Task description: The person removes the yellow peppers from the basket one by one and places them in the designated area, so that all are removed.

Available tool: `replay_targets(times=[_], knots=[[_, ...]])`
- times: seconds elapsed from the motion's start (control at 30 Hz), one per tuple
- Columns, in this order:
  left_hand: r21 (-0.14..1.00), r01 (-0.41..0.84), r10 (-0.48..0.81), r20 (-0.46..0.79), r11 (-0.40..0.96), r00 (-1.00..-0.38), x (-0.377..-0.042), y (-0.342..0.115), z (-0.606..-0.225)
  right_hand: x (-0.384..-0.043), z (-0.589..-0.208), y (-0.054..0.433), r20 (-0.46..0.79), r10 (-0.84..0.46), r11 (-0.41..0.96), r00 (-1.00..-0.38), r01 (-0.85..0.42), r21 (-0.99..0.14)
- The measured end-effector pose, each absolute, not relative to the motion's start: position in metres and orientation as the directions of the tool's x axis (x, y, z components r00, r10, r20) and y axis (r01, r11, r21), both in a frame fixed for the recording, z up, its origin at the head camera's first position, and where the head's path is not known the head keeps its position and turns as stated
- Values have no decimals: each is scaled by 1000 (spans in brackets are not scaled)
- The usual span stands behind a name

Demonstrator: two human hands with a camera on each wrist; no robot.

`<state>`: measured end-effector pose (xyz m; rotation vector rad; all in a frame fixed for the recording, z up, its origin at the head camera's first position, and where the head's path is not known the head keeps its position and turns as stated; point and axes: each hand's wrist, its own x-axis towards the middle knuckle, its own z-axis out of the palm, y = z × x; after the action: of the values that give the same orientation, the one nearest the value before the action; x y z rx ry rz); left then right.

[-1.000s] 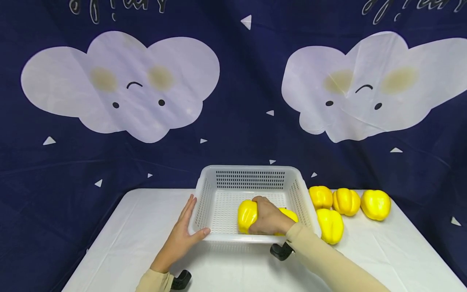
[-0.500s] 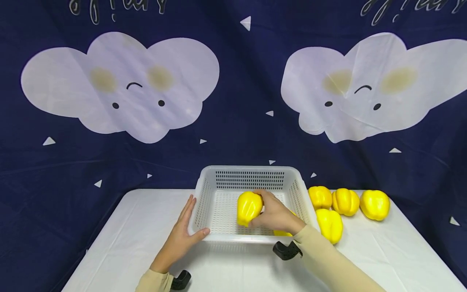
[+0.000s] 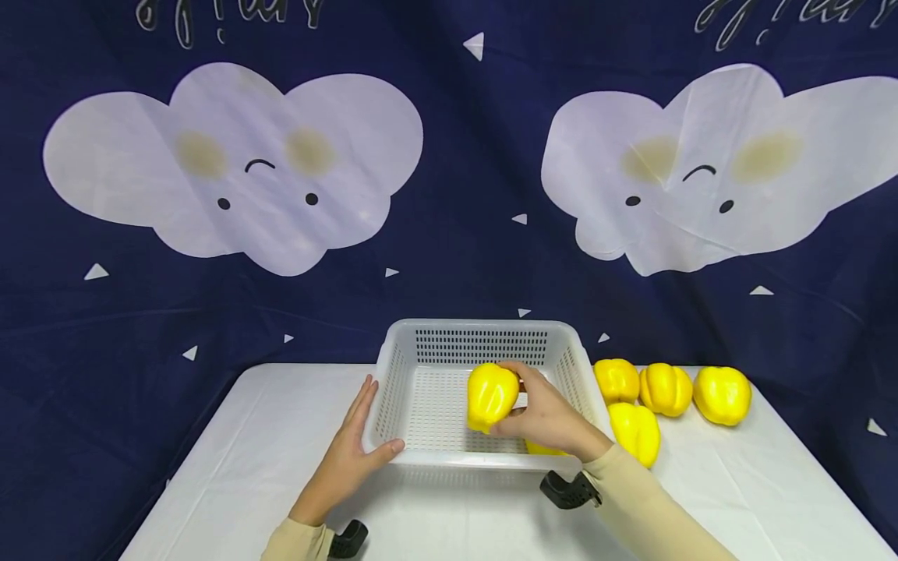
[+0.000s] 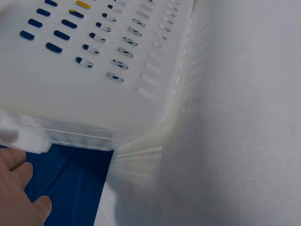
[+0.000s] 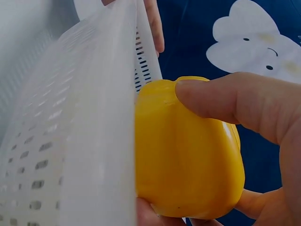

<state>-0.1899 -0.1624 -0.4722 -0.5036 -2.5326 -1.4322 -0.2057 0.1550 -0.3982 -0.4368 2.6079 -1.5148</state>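
- Right hand (image 3: 550, 415): we see fingers grasping a glossy yellow lobed pepper (image 3: 492, 396), long axis slightly tilted, narrow end toward us.
- Left hand (image 3: 347, 452): straight fingers against a white rectangular plastic basket (image 3: 463, 460).

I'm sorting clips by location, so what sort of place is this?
Probably an indoor tabletop recording setup: a creased dark blue backdrop with printed clouds stands behind a white-covered table, and black wrist-worn devices look like cameras.
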Motion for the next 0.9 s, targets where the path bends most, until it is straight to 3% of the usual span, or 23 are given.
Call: replay_targets(times=[0.37, 0.9], knots=[[799, 382, 193, 329, 466, -924, -189, -163, -472, -197, -396, 173, 116, -318, 467, -941, -262, -845], [804, 389, 200, 334, 451, -921, -190, -163, -473, -180, -392, 204, 50, -240, 506, -970, -169, -846]])
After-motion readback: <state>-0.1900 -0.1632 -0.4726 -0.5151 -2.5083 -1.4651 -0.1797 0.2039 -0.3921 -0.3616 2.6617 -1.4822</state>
